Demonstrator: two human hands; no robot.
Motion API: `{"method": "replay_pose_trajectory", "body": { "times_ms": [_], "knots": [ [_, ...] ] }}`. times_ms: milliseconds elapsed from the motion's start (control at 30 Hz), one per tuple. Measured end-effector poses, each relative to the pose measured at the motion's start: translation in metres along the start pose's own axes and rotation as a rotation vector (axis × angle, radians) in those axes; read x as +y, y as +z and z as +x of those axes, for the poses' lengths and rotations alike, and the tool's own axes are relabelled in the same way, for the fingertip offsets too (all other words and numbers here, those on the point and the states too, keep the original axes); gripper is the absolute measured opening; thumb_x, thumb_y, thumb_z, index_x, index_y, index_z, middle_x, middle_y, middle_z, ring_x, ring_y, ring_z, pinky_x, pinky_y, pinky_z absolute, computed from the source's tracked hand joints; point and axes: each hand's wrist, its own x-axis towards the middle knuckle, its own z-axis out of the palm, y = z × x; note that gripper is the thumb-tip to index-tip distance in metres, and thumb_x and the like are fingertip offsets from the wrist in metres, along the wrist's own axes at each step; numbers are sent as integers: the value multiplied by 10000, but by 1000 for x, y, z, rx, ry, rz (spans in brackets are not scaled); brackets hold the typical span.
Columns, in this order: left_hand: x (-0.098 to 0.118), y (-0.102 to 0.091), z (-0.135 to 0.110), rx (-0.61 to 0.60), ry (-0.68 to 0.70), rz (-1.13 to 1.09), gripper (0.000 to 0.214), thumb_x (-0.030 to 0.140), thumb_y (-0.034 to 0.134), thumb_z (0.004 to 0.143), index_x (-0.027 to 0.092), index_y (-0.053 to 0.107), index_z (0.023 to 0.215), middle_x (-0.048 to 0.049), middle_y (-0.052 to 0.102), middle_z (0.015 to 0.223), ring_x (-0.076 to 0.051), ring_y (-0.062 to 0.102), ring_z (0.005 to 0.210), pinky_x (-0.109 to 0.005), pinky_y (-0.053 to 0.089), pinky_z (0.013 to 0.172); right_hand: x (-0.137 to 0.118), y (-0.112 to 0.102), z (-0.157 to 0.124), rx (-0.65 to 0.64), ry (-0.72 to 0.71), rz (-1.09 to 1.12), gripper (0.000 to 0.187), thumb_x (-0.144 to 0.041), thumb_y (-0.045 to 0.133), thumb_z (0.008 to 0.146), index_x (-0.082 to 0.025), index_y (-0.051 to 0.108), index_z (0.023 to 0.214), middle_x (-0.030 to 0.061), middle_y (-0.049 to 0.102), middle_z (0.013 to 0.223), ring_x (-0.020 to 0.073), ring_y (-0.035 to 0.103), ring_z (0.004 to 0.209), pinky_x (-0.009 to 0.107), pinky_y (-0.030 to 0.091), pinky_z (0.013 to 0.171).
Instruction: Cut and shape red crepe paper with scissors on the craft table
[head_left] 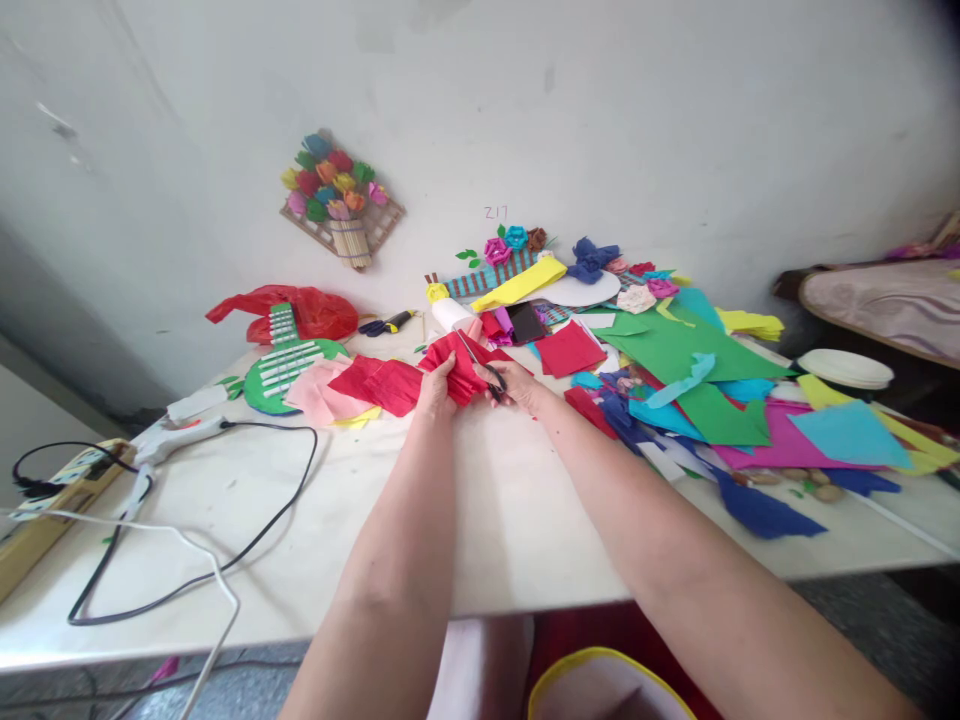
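Observation:
My left hand (441, 385) is closed on a sheet of red crepe paper (459, 372), held up a little above the table. In my right hand (517, 388) is a pair of scissors (491, 378) with dark handles, its blades against the red paper. Whether the blades are parted I cannot make out. Left of my left hand lie another red crepe piece (382, 383) and a pale pink piece (322, 390). A red paper square (571, 349) lies beyond my right hand.
A glue gun (176, 437) and its black cable lie on the left, near a power strip (67, 500). Behind are a green guitar-shaped craft (259, 385), a red plastic bag (315, 312) and pliers (386, 323). Coloured paper (675, 350) is heaped on the right.

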Motion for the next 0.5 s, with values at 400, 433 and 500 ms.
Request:
{"method": "replay_pose_trajectory", "body": {
  "times_ms": [400,433,500],
  "knots": [
    [0,-1,1,1,0,-20,237,170,571,753,88,570,975,-115,667,777,-219,648,733,-349,518,721,0,2,1,2,-15,14,274,-392,580,710,-162,450,637,-36,497,434,56,430,317,144,187,275],
    [0,-1,2,2,-3,-19,235,171,570,753,87,570,972,-115,666,774,-219,648,726,-352,519,719,0,2,1,4,-14,17,274,-390,584,705,-162,449,635,-37,493,434,56,428,317,145,187,276],
    [0,-2,3,4,-7,-15,229,169,567,755,86,570,967,-113,664,766,-218,648,710,-364,519,715,0,3,1,8,-10,23,278,-383,595,694,-162,443,623,-41,484,430,53,419,313,145,187,278]
  ]
}}
